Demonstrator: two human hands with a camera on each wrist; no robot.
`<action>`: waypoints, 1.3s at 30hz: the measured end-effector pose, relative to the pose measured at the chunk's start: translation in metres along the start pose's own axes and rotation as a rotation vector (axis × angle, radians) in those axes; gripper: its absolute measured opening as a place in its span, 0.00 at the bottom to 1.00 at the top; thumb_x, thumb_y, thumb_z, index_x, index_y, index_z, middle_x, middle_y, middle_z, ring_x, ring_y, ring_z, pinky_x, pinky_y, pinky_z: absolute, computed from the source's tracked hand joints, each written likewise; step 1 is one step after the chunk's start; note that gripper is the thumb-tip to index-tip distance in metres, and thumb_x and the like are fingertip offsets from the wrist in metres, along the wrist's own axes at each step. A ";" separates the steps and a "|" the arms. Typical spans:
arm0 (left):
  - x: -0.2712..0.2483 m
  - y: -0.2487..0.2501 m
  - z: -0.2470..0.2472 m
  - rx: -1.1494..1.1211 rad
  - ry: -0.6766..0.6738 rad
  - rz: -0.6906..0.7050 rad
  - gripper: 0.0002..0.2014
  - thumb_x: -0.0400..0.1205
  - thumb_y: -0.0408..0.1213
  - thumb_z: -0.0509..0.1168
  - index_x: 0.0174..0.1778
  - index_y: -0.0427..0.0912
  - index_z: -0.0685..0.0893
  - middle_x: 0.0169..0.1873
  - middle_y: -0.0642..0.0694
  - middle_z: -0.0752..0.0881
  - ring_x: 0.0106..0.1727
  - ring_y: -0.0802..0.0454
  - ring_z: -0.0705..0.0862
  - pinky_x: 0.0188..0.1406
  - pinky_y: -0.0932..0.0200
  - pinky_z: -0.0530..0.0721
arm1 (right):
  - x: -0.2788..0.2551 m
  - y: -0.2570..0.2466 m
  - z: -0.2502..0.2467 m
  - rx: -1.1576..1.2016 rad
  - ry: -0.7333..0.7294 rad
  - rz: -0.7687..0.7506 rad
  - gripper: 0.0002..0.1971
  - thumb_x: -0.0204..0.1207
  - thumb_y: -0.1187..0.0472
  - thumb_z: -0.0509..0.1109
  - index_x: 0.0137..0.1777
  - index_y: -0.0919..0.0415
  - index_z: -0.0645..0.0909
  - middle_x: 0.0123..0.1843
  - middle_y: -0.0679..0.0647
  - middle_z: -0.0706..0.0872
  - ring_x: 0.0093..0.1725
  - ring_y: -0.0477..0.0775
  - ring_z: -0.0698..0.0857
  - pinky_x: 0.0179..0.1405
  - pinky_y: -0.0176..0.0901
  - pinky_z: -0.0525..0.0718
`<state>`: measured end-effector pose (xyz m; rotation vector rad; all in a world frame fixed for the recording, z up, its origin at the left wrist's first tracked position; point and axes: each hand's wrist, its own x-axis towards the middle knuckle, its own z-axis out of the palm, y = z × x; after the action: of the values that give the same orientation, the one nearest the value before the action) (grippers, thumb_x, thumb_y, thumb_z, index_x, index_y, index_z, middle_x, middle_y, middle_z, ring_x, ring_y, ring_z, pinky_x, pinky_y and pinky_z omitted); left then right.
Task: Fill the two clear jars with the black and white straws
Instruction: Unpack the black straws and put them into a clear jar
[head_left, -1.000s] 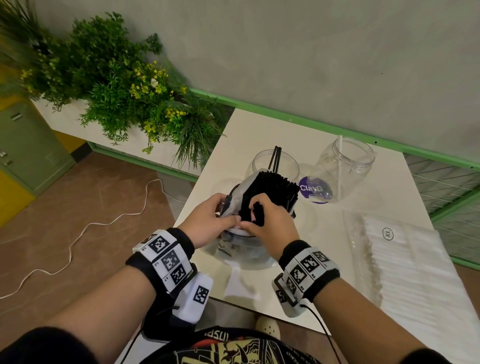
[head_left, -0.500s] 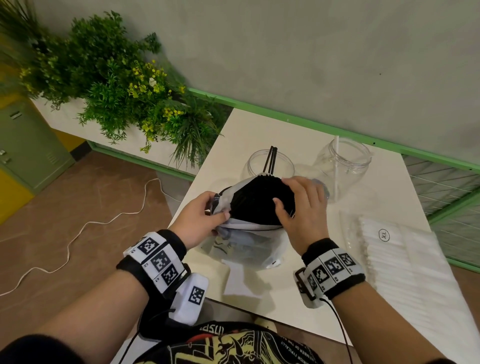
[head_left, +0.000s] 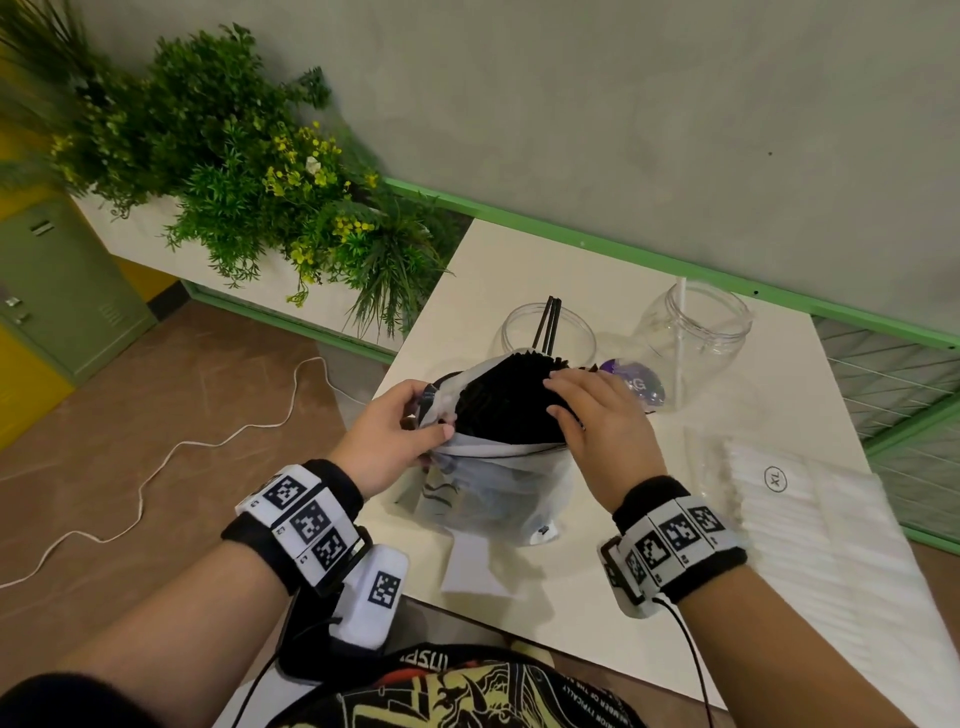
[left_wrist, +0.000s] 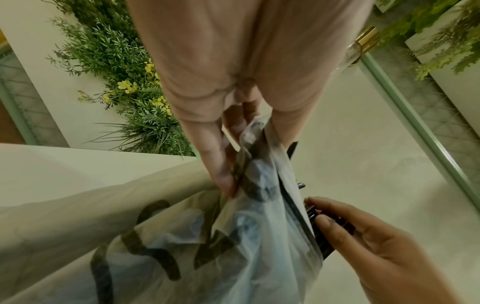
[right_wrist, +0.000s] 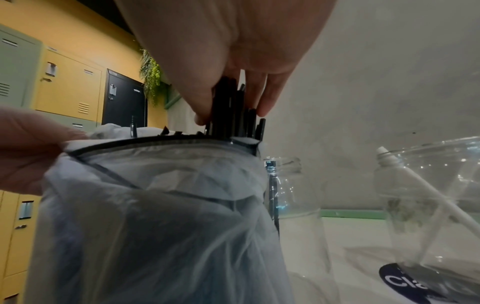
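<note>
A translucent plastic bag (head_left: 498, 483) stands on the white table (head_left: 571, 613), packed with upright black straws (head_left: 504, 410). My left hand (head_left: 439, 423) pinches the bag's near-left rim (left_wrist: 233, 185). My right hand (head_left: 571, 405) reaches over the right side of the bundle. In the right wrist view its thumb and fingers (right_wrist: 267, 98) pinch a small bunch of black straws (right_wrist: 231, 111) that stick up above the rim. Behind the bag, the left clear jar (head_left: 519, 332) holds two black straws (head_left: 548, 322). The right clear jar (head_left: 696, 332) holds one white straw (head_left: 680, 343).
A flat clear pack of white straws (head_left: 810, 525) marked XL lies at the right of the table. A purple-labelled lid or wrapper (head_left: 639, 387) sits between the jars. A planter with green plants (head_left: 249, 182) stands left of the table, a white cable (head_left: 156, 467) on the floor.
My right hand has moved from the near middle of the black bundle to its right side and closed on a small bunch there. The left hand keeps its pinch on the bag rim.
</note>
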<state>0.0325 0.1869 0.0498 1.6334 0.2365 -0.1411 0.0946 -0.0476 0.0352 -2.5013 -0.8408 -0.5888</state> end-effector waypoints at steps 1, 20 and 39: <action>0.000 0.000 -0.001 0.002 -0.003 -0.003 0.11 0.78 0.25 0.68 0.54 0.37 0.78 0.47 0.40 0.84 0.45 0.49 0.85 0.46 0.48 0.88 | -0.001 -0.001 0.000 -0.031 0.010 0.008 0.16 0.80 0.57 0.60 0.62 0.60 0.84 0.62 0.53 0.85 0.62 0.61 0.80 0.67 0.56 0.77; -0.004 0.002 0.000 0.109 -0.105 -0.072 0.20 0.72 0.36 0.71 0.59 0.50 0.78 0.53 0.43 0.84 0.54 0.44 0.86 0.54 0.41 0.87 | -0.024 -0.061 0.037 -0.155 -0.189 -0.084 0.26 0.53 0.57 0.83 0.44 0.51 0.70 0.31 0.44 0.81 0.31 0.51 0.80 0.39 0.43 0.62; 0.009 -0.010 0.002 0.100 -0.059 -0.183 0.15 0.61 0.30 0.66 0.43 0.32 0.81 0.44 0.29 0.86 0.45 0.35 0.86 0.52 0.36 0.84 | -0.024 -0.048 0.011 0.236 -0.247 0.184 0.18 0.80 0.55 0.66 0.68 0.60 0.78 0.64 0.53 0.79 0.58 0.53 0.83 0.58 0.46 0.83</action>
<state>0.0392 0.1866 0.0382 1.7032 0.3381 -0.3444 0.0495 -0.0180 0.0267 -2.4255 -0.7085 -0.1125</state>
